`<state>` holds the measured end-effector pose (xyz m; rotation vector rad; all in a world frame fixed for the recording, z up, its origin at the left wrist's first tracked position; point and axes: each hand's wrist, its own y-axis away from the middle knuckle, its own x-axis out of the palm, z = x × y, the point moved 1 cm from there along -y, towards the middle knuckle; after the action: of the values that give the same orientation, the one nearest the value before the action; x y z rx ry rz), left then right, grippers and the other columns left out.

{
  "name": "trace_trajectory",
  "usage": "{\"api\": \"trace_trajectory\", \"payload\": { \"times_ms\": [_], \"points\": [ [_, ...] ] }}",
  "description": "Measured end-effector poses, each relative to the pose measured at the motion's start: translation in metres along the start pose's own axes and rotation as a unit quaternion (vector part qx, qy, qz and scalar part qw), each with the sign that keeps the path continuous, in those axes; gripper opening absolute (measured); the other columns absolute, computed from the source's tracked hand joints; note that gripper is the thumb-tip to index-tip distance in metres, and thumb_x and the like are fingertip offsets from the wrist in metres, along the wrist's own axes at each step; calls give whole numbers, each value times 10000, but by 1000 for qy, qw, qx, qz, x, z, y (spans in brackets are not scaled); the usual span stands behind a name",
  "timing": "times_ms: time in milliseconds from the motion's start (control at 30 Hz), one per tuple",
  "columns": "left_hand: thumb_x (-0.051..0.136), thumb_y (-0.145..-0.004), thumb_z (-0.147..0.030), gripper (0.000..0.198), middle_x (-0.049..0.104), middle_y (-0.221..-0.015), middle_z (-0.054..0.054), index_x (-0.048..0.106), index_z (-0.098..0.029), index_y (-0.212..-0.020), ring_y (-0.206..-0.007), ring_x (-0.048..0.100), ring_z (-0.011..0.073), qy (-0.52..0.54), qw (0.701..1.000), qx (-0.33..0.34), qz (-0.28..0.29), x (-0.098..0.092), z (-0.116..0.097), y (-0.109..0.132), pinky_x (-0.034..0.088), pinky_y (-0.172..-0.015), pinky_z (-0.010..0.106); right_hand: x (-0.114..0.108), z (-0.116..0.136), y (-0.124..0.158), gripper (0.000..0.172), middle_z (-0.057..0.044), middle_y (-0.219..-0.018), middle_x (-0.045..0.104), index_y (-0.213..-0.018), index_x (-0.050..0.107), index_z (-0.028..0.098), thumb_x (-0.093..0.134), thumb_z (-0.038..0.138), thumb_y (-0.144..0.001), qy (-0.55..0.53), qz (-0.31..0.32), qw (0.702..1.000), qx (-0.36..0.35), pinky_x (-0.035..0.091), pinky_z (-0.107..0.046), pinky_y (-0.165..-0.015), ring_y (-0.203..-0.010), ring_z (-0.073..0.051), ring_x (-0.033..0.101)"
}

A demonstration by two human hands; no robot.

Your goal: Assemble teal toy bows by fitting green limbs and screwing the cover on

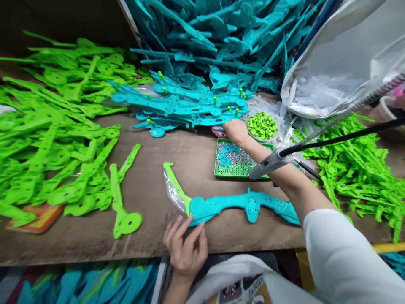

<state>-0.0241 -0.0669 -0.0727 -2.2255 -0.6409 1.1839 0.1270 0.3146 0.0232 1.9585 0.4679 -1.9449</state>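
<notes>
A teal plastic toy bow part (240,206) lies across the wooden table (152,185), with a green limb (176,185) joined at its left end. My left hand (185,245) rests at the table's near edge, fingers spread and touching that left end. My right hand (236,131) reaches far back, fingers curled down beside a bowl of small green caps (262,126), just above a green tray (221,171) of tiny metal screws and small teal pieces. What its fingers hold is hidden.
Heaps of green parts (53,126) cover the left, teal parts (221,38) the back, more green parts (360,169) the right. A hanging power screwdriver (268,164) crosses above my right forearm. A clear plastic bag (341,63) sits back right. A loose green limb (122,202) lies nearby.
</notes>
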Motion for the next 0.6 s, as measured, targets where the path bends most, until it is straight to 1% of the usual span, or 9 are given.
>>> {"api": "trace_trajectory", "payload": {
  "times_ms": [100,200,267,367,500,533,600],
  "points": [
    [794,-763,-67,379,692,-1262,139,726,-246,-1090,-1261,618,350,-3,1000,2,2,-1,-1,-2,467,-1092,615,-5,-3,5,331,-207,-1045,764,-1038,779,114,469,63,-935,2,-9,1000,6,468,-377,-811,-979,-291,704],
    [789,-765,-58,371,702,-1250,142,727,-241,-1081,-1229,641,341,-1,1000,17,0,1,-2,-3,485,-1079,600,-8,-9,10,366,-149,-1120,771,-1165,769,198,486,120,-947,-3,-46,999,16,481,-361,-804,-982,-273,708],
    [784,-771,-60,363,705,-1245,143,729,-239,-1082,-1221,648,337,2,1000,21,-3,2,-1,-4,490,-1075,593,-6,-11,10,376,-136,-1114,778,-1228,751,228,497,158,-959,-1,-48,999,17,485,-359,-810,-990,-271,710],
    [779,-777,-68,358,706,-1247,144,729,-242,-1086,-1210,656,339,5,1000,20,-2,3,0,-4,500,-1064,593,-1,-9,5,370,-157,-1038,789,-1218,758,214,511,143,-952,5,-20,1000,4,481,-359,-811,-991,-279,715],
    [767,-786,-70,369,710,-1246,139,728,-254,-1104,-1196,663,339,10,1000,13,4,2,1,-4,510,-1050,594,0,-5,-3,319,-193,-1000,788,-1089,798,161,512,123,-953,0,-13,1000,-4,475,-356,-807,-979,-286,721],
    [762,-790,-68,372,711,-1243,136,727,-257,-1108,-1191,666,335,11,1000,11,2,2,1,-4,512,-1047,591,0,-6,-4,319,-192,-1001,790,-1086,799,158,508,125,-958,-2,-15,1000,-4,475,-355,-811,-980,-284,722],
    [759,-789,-59,377,719,-1227,132,727,-257,-1109,-1177,672,330,14,1000,14,-5,2,0,-4,517,-1039,585,-2,-7,-3,343,-173,-1045,793,-1139,788,180,494,131,-970,-5,-22,1000,-3,479,-346,-823,-1000,-270,720]
  ]
}}
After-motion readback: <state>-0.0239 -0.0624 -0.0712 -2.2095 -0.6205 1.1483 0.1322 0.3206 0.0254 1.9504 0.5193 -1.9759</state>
